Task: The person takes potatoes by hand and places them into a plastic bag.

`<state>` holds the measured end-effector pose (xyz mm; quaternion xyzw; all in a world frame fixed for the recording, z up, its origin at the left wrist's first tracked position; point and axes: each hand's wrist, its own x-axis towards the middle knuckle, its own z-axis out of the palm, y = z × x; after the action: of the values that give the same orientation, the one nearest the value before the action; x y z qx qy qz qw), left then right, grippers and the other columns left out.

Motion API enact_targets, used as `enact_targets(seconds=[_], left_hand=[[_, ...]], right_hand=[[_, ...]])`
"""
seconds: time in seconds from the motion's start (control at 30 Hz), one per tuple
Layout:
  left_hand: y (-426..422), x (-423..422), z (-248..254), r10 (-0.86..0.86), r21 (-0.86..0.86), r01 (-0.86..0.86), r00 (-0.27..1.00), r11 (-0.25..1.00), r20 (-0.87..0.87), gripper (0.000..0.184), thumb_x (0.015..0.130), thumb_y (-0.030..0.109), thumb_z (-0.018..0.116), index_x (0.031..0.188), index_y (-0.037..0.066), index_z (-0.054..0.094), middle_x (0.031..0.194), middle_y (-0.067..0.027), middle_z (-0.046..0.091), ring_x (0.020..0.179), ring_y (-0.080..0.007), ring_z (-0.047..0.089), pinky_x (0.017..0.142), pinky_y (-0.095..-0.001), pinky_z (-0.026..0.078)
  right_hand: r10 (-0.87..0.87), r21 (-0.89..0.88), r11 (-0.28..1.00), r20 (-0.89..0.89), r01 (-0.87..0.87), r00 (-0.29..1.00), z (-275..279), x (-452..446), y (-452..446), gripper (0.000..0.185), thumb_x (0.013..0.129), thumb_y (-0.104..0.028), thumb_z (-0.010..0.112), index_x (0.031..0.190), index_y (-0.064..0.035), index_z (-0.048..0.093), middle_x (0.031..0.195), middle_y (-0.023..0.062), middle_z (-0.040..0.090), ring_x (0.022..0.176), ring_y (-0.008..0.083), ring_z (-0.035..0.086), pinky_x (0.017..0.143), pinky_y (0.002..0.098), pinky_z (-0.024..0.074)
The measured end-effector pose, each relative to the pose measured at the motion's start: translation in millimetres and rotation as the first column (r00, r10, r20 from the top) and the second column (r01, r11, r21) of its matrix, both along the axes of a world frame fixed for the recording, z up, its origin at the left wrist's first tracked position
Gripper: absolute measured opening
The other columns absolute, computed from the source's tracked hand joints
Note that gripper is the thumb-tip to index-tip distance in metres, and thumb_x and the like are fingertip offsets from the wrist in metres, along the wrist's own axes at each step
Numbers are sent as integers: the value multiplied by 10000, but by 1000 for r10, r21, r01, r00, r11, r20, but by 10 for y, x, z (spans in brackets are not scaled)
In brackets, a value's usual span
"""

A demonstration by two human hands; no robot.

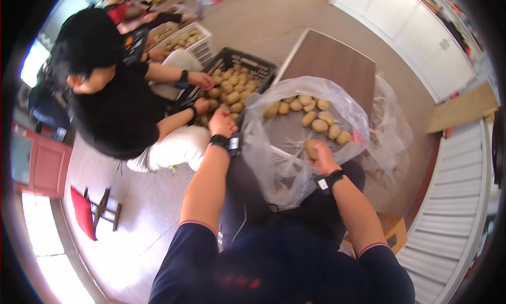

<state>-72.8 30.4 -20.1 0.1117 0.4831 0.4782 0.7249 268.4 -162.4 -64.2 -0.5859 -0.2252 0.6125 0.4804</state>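
Observation:
Round brown potatoes (240,85) fill a black crate (258,66) left of centre. My left hand (222,123) is at the crate's near edge, its fingers curled at a potato. In front of me a clear plastic bag (274,177) lies wide open, with several potatoes (319,126) inside along its far and right sides. Over the bag's near right part, my right hand (322,159) grips one potato (311,149). Both wrists wear black bands.
A co-worker (105,93) in black sits at the left, both hands in the crate. Behind are another person (129,16) and a white crate (203,43) of potatoes. A brown board (329,66) lies beyond the bag, a red stool (84,214) at lower left.

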Motion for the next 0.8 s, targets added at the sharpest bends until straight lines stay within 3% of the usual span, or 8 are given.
enact_targets(seconds=[0.1, 0.3, 0.37, 0.4, 0.43, 0.53, 0.6, 0.8], left_hand=[[-139, 187, 277, 88, -23, -91, 990, 996, -111, 249, 906, 359, 549, 839, 136, 460, 494, 42, 249, 380, -111, 275, 385, -287, 268], [-172, 286, 334, 9, -43, -15, 991, 999, -137, 216, 866, 303, 599, 873, 110, 501, 514, 26, 313, 406, -141, 338, 428, -322, 295], [-184, 354, 296, -127, -2, 131, 955, 991, -269, 217, 869, 297, 596, 910, 96, 527, 549, 8, 382, 442, -156, 405, 444, -347, 376], [-180, 392, 284, -203, -41, 200, 930, 979, -307, 250, 873, 298, 595, 963, 70, 548, 697, -35, 485, 569, -199, 529, 533, -378, 486], [-216, 438, 338, -207, -42, 204, 929, 978, -307, 250, 873, 298, 595, 963, 70, 548, 697, -35, 485, 569, -199, 529, 533, -378, 486], [-321, 555, 379, -318, -54, 316, 907, 947, -275, 288, 877, 315, 597, 1005, 59, 563, 873, -72, 523, 723, -251, 590, 648, -397, 535], [-326, 574, 360, -480, -33, 487, 844, 873, -239, 340, 878, 341, 610, 1058, 59, 551, 1037, -107, 544, 856, -300, 627, 736, -420, 540], [-491, 648, 657, -676, -22, 690, 702, 724, -226, 456, 910, 390, 595, 1213, 62, 501, 1242, -137, 541, 886, -324, 660, 751, -427, 538]], right_hand=[[-9, -3, 1000, -109, 9, 994, 191, -148, -32, 463, 845, -228, 506, 1292, -109, 518, 992, 42, 615, 719, 187, 582, 588, 324, 418], [93, 15, 996, -155, -92, 983, 562, -420, 101, 516, 823, -97, 574, 1331, -98, 483, 1097, 49, 571, 808, 193, 563, 656, 313, 438], [94, 28, 995, -128, -91, 987, 634, -512, 121, 531, 821, -76, 595, 1338, -93, 476, 1114, 50, 560, 821, 193, 561, 672, 312, 444], [97, 53, 995, -160, -89, 982, 680, -569, 168, 530, 829, -71, 603, 1343, -92, 473, 1118, 46, 556, 828, 192, 561, 682, 313, 448], [102, 76, 993, -193, -88, 976, 703, -617, 216, 530, 837, -66, 610, 1347, -90, 469, 1121, 43, 551, 836, 191, 561, 692, 314, 451], [132, 97, 989, -185, -116, 974, 790, -777, 327, 465, 884, -116, 621, 1328, -74, 492, 1094, 40, 576, 847, 175, 590, 695, 296, 472], [145, 100, 987, -183, -128, 972, 913, -892, 409, 448, 898, -151, 636, 1318, -67, 505, 1077, 39, 589, 837, 164, 602, 688, 285, 479], [248, 94, 964, 21, -249, 969, 1033, -1002, 582, 430, 949, -338, 611, 1270, -59, 548, 1002, 45, 626, 710, 124, 597, 608, 253, 479]])
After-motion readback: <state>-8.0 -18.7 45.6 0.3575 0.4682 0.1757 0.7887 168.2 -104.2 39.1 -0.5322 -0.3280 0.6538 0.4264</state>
